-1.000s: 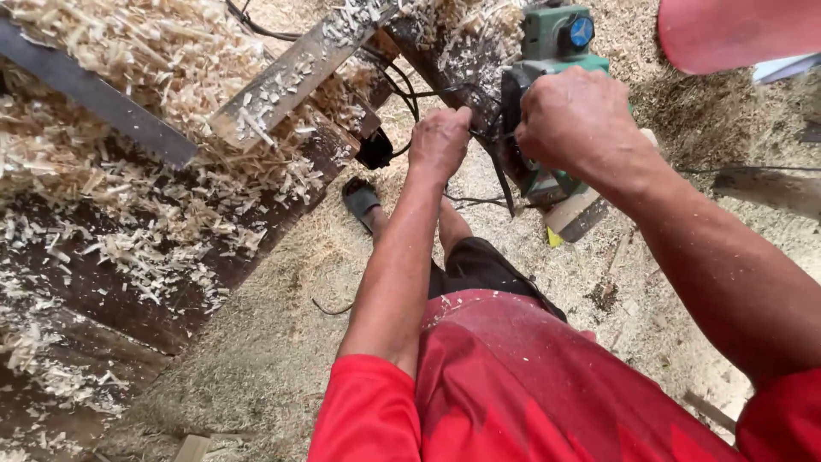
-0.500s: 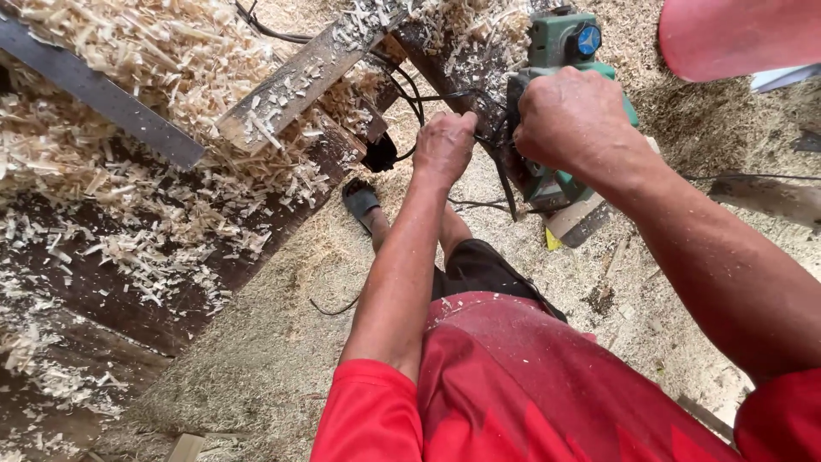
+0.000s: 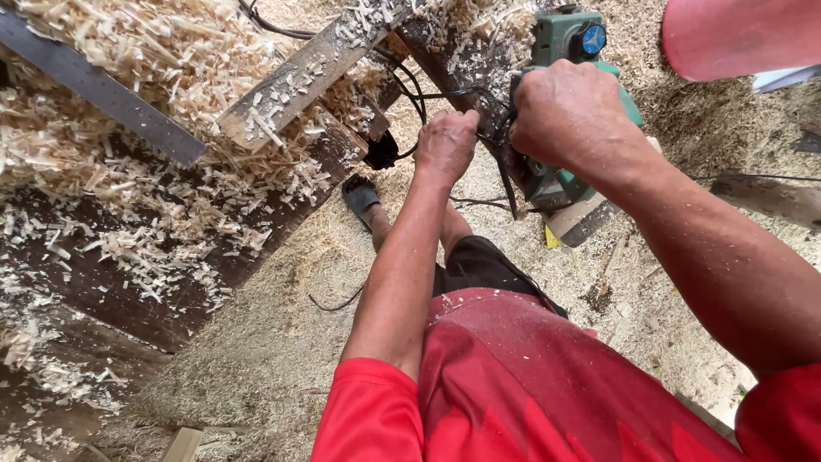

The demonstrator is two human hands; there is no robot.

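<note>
Right hand [image 3: 571,111]: fingers wrapped tight around the top handle of the green electric planer [image 3: 571,51]; knuckles up, forearm running off to the lower right.
Left hand [image 3: 446,144]: closed in a fist on the black cord [image 3: 402,73] just left of the planer, pressed against the dark beam [image 3: 462,60].
Planer: sits on the narrow dark beam near the top edge of the workbench, tilted, its blue knob [image 3: 592,38] facing up; the lower body shows below the right hand.
Beam: runs down from the top, dusted with shavings; its pale cut end [image 3: 575,221] sticks out just below the planer.
Workbench [image 3: 154,282]: dark, rough planks along the left, heaped with pale wood shavings [image 3: 128,51]; a grey crosspiece [image 3: 103,90] lies slantwise at its upper left corner, a lighter plank [image 3: 299,77] beside it.
Floor [image 3: 282,342]: covered in sawdust; a foot in a dark sandal [image 3: 359,195] stands by the bench's edge.
Clothing: red shirt [image 3: 530,385], dark shorts [image 3: 479,265].
</note>
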